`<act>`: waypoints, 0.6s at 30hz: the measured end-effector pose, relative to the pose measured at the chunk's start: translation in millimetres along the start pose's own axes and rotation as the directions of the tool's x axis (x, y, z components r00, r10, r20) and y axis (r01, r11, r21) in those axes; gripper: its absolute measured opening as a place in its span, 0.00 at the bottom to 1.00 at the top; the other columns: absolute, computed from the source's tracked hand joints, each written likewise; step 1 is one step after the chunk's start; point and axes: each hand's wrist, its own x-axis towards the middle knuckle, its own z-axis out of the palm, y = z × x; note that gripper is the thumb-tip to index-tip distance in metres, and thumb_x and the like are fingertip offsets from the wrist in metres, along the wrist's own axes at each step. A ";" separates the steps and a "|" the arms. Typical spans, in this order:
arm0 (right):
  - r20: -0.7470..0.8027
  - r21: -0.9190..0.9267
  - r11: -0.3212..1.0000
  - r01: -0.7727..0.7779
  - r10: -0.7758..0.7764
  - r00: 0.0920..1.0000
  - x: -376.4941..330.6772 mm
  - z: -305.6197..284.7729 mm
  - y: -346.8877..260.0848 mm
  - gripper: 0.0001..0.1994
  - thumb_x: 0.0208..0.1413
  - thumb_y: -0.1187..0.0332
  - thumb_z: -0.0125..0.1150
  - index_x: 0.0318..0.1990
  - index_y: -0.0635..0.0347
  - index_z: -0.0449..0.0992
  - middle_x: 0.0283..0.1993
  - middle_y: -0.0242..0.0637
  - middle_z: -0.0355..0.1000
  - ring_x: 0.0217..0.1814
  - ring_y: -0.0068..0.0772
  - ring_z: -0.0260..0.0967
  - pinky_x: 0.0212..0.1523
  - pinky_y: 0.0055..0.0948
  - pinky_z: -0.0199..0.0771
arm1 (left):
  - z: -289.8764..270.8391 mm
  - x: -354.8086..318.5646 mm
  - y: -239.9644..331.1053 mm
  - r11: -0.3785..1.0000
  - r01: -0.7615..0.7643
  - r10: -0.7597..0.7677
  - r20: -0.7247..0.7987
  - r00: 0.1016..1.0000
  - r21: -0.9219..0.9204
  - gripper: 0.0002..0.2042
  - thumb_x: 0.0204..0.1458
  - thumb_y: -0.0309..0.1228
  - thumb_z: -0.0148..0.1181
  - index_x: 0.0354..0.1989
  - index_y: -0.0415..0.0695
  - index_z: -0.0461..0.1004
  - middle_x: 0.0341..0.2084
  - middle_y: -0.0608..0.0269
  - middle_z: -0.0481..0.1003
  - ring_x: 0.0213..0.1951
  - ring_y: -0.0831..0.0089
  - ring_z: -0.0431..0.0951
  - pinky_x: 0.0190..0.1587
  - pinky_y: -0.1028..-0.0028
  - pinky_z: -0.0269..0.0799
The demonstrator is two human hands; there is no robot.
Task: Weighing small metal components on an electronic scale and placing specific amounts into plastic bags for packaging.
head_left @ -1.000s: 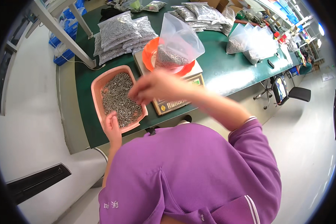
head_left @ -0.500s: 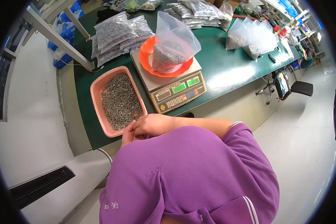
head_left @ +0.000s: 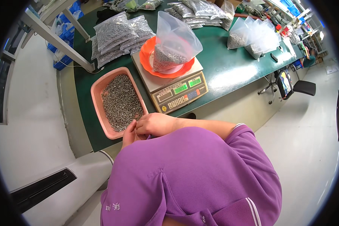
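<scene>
My left hand (head_left: 129,134) and my right hand (head_left: 154,124) meet at the near right rim of a pink plastic basket (head_left: 96,99). The fingers of both are curled and pressed together; whatever lies between them is hidden. Filling the basket is a heap of small grey metal pieces, like short screws or pins (head_left: 121,100). To its right stands a digital scale (head_left: 179,98) with lit green displays. An orange scalloped bowl (head_left: 146,60) rests on the scale's pan. In that bowl leans an open clear bag (head_left: 175,43), partly filled with similar small pieces.
Sealed bags of metal parts (head_left: 115,32) are piled behind the basket, with another stack (head_left: 199,10) farther back. Open bags (head_left: 239,35) stand at the right of the green table (head_left: 218,64). A metal frame leg (head_left: 69,49) rises at the left; a black chair (head_left: 304,88) is beyond the table.
Both hands stay at the basket's near rim, with only slight finger movement. The basket, scale and bags keep their places.
</scene>
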 end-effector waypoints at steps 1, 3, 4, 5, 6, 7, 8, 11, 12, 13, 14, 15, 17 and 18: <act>-0.021 0.011 1.000 0.005 -0.004 1.000 0.0 -1.4 -0.8 0.09 0.39 0.66 0.54 0.27 0.60 0.69 0.29 0.39 0.68 0.34 0.43 0.67 0.36 0.35 0.68 | 3.0 -1.2 -1.2 1.000 -0.010 0.010 -0.003 1.000 0.012 0.16 0.57 0.41 0.40 0.44 0.42 0.66 0.37 0.57 0.73 0.37 0.66 0.75 0.44 0.66 0.70; -0.041 0.022 1.000 0.010 -0.009 0.999 -1.0 -5.0 -2.9 0.09 0.39 0.66 0.53 0.29 0.61 0.70 0.30 0.39 0.68 0.35 0.44 0.67 0.36 0.35 0.68 | 10.2 -5.1 -6.9 0.995 -0.092 0.091 0.026 0.995 0.033 0.17 0.57 0.42 0.39 0.46 0.42 0.65 0.39 0.55 0.72 0.42 0.64 0.73 0.45 0.64 0.69; -0.066 0.049 0.999 -0.024 0.027 0.997 -2.6 -7.9 -3.5 0.10 0.40 0.66 0.53 0.31 0.61 0.71 0.31 0.40 0.68 0.36 0.45 0.67 0.37 0.36 0.68 | 14.0 -5.6 -8.6 0.996 -0.090 0.089 0.025 0.996 0.022 0.17 0.57 0.42 0.39 0.46 0.42 0.65 0.39 0.55 0.72 0.42 0.64 0.73 0.45 0.64 0.69; -0.100 0.083 0.996 -0.035 0.043 0.994 -3.5 -9.6 -5.3 0.12 0.41 0.66 0.53 0.33 0.62 0.71 0.32 0.41 0.68 0.37 0.46 0.67 0.37 0.37 0.68 | 17.7 -6.5 -9.4 0.994 -0.112 0.112 0.059 0.992 -0.012 0.17 0.57 0.42 0.39 0.46 0.42 0.65 0.41 0.54 0.71 0.44 0.63 0.72 0.46 0.63 0.68; -0.146 0.174 0.985 0.006 0.020 0.989 -2.3 -13.6 -4.0 0.13 0.41 0.68 0.54 0.37 0.62 0.72 0.34 0.43 0.69 0.38 0.47 0.67 0.38 0.37 0.69 | 21.1 -8.2 -7.6 0.987 -0.160 0.158 0.113 0.981 0.014 0.18 0.57 0.42 0.39 0.46 0.42 0.65 0.42 0.52 0.70 0.47 0.62 0.70 0.47 0.62 0.67; -0.175 0.252 0.968 -0.007 0.052 0.983 1.1 -16.7 -2.5 0.13 0.41 0.72 0.54 0.38 0.63 0.72 0.35 0.42 0.70 0.38 0.44 0.69 0.38 0.33 0.71 | 24.4 -8.0 -3.4 0.989 -0.136 0.142 0.114 0.983 -0.055 0.18 0.57 0.41 0.38 0.45 0.39 0.65 0.43 0.51 0.70 0.49 0.60 0.68 0.51 0.61 0.64; -0.212 0.420 0.893 -0.162 0.270 0.939 2.2 -18.4 -4.5 0.12 0.43 0.76 0.55 0.39 0.63 0.73 0.36 0.40 0.71 0.37 0.36 0.71 0.38 0.28 0.72 | 27.5 -4.5 0.6 0.983 -0.163 0.180 0.307 0.935 -0.080 0.19 0.58 0.39 0.37 0.44 0.34 0.64 0.44 0.50 0.69 0.50 0.59 0.67 0.57 0.60 0.59; -0.338 0.462 0.828 -0.317 0.495 0.800 8.8 -27.8 -4.9 0.08 0.51 0.77 0.54 0.40 0.65 0.73 0.31 0.39 0.74 0.36 0.28 0.73 0.39 0.26 0.73 | 33.4 -5.5 8.5 0.967 -0.250 0.254 0.228 0.940 -0.046 0.21 0.58 0.37 0.35 0.50 0.29 0.60 0.50 0.42 0.63 0.56 0.55 0.60 0.63 0.59 0.49; -0.352 0.464 0.816 -0.345 0.527 0.774 13.1 -30.7 -3.2 0.10 0.45 0.76 0.58 0.37 0.61 0.74 0.32 0.39 0.73 0.33 0.37 0.73 0.34 0.29 0.73 | 35.3 -6.6 10.2 0.962 -0.271 0.268 0.195 0.943 -0.008 0.22 0.58 0.37 0.35 0.52 0.29 0.59 0.51 0.41 0.62 0.57 0.54 0.59 0.63 0.59 0.48; -0.363 0.462 0.829 -0.314 0.500 0.786 14.9 -33.9 -2.1 0.10 0.45 0.76 0.58 0.37 0.61 0.74 0.32 0.39 0.73 0.33 0.37 0.73 0.34 0.29 0.73 | 37.2 -6.9 10.6 0.959 -0.284 0.275 0.196 0.941 0.015 0.23 0.58 0.39 0.34 0.52 0.28 0.59 0.52 0.42 0.61 0.57 0.55 0.59 0.63 0.59 0.48; -0.342 0.309 0.908 -0.284 0.385 0.857 14.7 -36.6 -1.4 0.10 0.43 0.76 0.57 0.37 0.60 0.75 0.31 0.38 0.73 0.33 0.38 0.72 0.35 0.30 0.73 | 38.6 -8.2 11.4 0.956 -0.294 0.289 0.132 0.948 0.020 0.23 0.58 0.39 0.34 0.52 0.28 0.59 0.52 0.42 0.61 0.57 0.55 0.59 0.63 0.59 0.48; -0.302 0.147 0.960 -0.238 0.273 0.913 13.6 -38.7 -0.7 0.10 0.42 0.75 0.56 0.36 0.59 0.75 0.30 0.37 0.73 0.33 0.39 0.71 0.36 0.30 0.72 | 40.0 -7.8 11.3 0.955 -0.292 0.284 0.144 0.948 0.042 0.24 0.59 0.39 0.33 0.53 0.29 0.58 0.52 0.43 0.62 0.56 0.55 0.60 0.63 0.59 0.48; -0.263 -0.068 0.980 -0.187 0.164 0.951 13.0 -34.9 -0.5 0.10 0.40 0.72 0.53 0.34 0.55 0.75 0.32 0.35 0.72 0.36 0.38 0.68 0.39 0.32 0.70 | 41.2 -4.8 9.7 0.959 -0.274 0.261 0.160 0.952 0.066 0.24 0.59 0.40 0.33 0.53 0.29 0.57 0.51 0.44 0.62 0.56 0.56 0.61 0.63 0.59 0.48; -0.227 -0.124 0.976 -0.176 0.145 0.963 12.3 -32.1 0.2 0.10 0.40 0.71 0.52 0.33 0.55 0.75 0.34 0.35 0.72 0.37 0.37 0.68 0.40 0.32 0.69 | 40.7 -4.0 8.9 0.964 -0.257 0.238 0.201 0.950 0.070 0.25 0.59 0.41 0.32 0.54 0.31 0.56 0.51 0.46 0.62 0.55 0.57 0.61 0.62 0.59 0.49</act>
